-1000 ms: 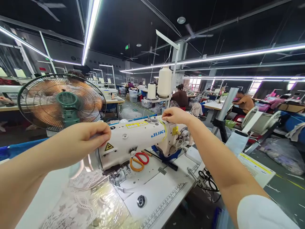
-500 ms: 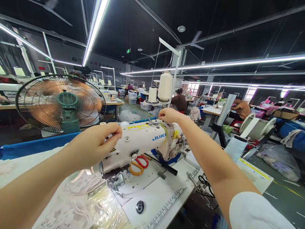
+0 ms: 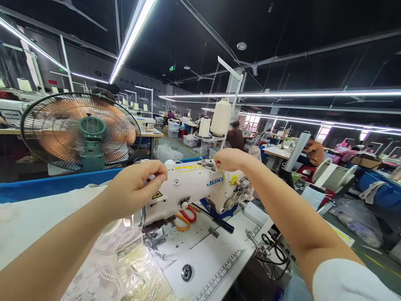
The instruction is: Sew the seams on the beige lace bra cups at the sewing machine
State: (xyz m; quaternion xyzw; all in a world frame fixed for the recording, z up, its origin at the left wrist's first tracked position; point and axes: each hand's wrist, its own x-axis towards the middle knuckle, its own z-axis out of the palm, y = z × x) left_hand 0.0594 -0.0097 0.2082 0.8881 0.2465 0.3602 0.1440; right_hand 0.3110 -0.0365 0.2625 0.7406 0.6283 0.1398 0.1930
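Nearest you, whitish lace [image 3: 106, 271] lies on the worktop [image 3: 206, 251]. Your left hand [image 3: 136, 188], fingers pinched closed, is before the sewing machine [image 3: 197, 184] on that worktop, white with blue JUKI lettering [image 3: 214, 182] and yellow labels [image 3: 189, 168]. Your right hand [image 3: 230, 159] curls closed at its top; I cannot tell if either grips anything. Two cream cones [image 3: 222, 118] stand beyond.

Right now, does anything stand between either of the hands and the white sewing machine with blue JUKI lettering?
Nothing visible does. The left hand is by the left end of the machine, the right hand by its top; contact is unclear. The large cream thread cone stands behind.
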